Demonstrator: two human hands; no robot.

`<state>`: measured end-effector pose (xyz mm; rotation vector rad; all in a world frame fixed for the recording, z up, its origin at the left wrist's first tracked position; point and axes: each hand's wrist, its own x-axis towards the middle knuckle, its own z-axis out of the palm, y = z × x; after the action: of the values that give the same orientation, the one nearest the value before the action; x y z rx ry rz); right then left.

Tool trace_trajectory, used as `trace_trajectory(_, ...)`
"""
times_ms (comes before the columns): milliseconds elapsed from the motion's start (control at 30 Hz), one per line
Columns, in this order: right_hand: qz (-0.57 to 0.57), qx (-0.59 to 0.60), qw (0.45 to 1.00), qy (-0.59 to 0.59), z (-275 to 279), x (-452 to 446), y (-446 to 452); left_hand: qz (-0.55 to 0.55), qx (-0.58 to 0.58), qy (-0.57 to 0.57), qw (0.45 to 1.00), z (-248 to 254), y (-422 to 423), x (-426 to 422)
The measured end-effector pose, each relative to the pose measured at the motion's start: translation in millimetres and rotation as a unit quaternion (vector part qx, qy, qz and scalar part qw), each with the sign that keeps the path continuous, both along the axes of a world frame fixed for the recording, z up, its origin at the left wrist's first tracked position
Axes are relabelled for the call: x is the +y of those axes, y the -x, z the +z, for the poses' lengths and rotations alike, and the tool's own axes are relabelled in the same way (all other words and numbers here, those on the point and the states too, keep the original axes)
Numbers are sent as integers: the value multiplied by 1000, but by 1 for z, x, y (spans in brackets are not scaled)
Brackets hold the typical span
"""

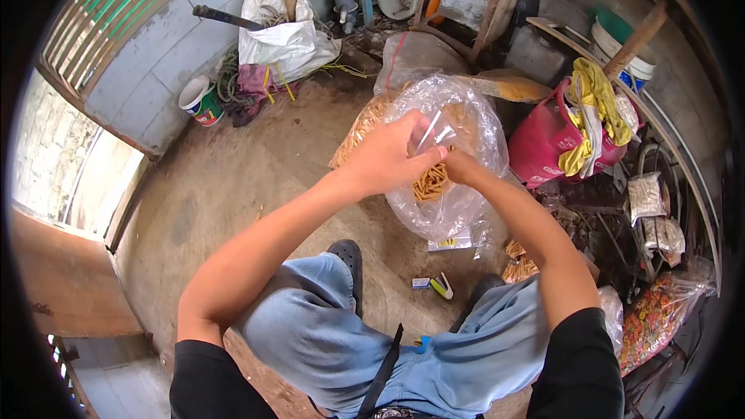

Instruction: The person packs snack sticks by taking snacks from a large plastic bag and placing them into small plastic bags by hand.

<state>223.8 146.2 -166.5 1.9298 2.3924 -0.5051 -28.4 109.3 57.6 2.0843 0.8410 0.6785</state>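
Note:
A large clear plastic bag (481, 120) stands open on the floor ahead of me, with brown stick-shaped snacks (431, 184) inside. Over its left side, my left hand (392, 151) pinches a small clear plastic bag (434, 133) between thumb and fingers. My right hand (459, 166) is beside it, above the snacks, its fingers bent and partly hidden; what they hold, if anything, cannot be made out. Behind my left hand leans another bag of snacks (362, 129).
A green stapler (441, 287) and a small blue-white box (421, 283) lie between my feet. At right are a pink tub (541, 138) with yellow cloth and a bag of colourful snacks (660, 312). A white sack (285, 46) and a paint bucket (200, 101) stand far left.

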Motion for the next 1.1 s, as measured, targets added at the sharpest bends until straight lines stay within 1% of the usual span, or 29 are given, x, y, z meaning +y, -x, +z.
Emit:
trace_trajectory(67,13,70,997,-19,-33,12,-3,-2,0,-8,1000,-12,-2,4)
trace_trajectory(100,13,54,997,-57,-37,13,-1,-7,0,-17,1000,-14,-2,5)
trace_trajectory(167,22,45,995,-87,-45,19,5,-10,7,-10,1000,-17,-3,8)
trace_trajectory(267,31,39,993,-111,-48,25,14,-17,17,-8,1000,-21,-5,10)
trace_trajectory(400,28,56,989,-132,-30,28,16,-20,22,-4,1000,-23,-7,12)
trace_trajectory(500,6,128,978,-164,6,25,14,-16,6,-18,1000,-28,-7,16)
trace_trajectory(533,-7,163,971,-176,24,23,13,-13,0,-18,1000,-27,-6,15)
trace_trajectory(600,-38,239,950,-197,66,16,8,1,-12,22,1000,-22,-6,13)
trace_trajectory(633,-68,288,937,-187,87,12,5,1,-19,19,1000,-21,-5,11)
trace_trajectory(667,-100,341,919,-173,114,5,2,8,-17,24,1000,-21,-5,11)
trace_trajectory(700,-185,448,870,-93,144,-2,2,14,-14,29,999,-20,-4,11)
trace_trajectory(733,-184,444,871,-98,167,-11,-1,12,-19,25,999,-17,-4,8)
trace_trajectory(800,-172,572,791,-132,208,-31,-7,17,-20,25,999,-10,-3,5)
trace_trajectory(833,-172,570,791,-138,229,-45,-6,13,-23,20,999,-8,-3,3)
trace_trajectory(900,-187,595,763,-172,260,-79,2,6,-18,5,1000,-4,-4,2)
trace_trajectory(1000,-190,607,748,-191,281,-120,7,-23,-47,-32,998,10,-6,-10)
trace_trajectory(1033,-190,628,731,-188,287,-133,9,-32,-47,-36,998,16,-6,-14)
trace_trajectory(1100,-188,628,727,-202,291,-150,11,-76,-28,-78,994,27,-5,-20)
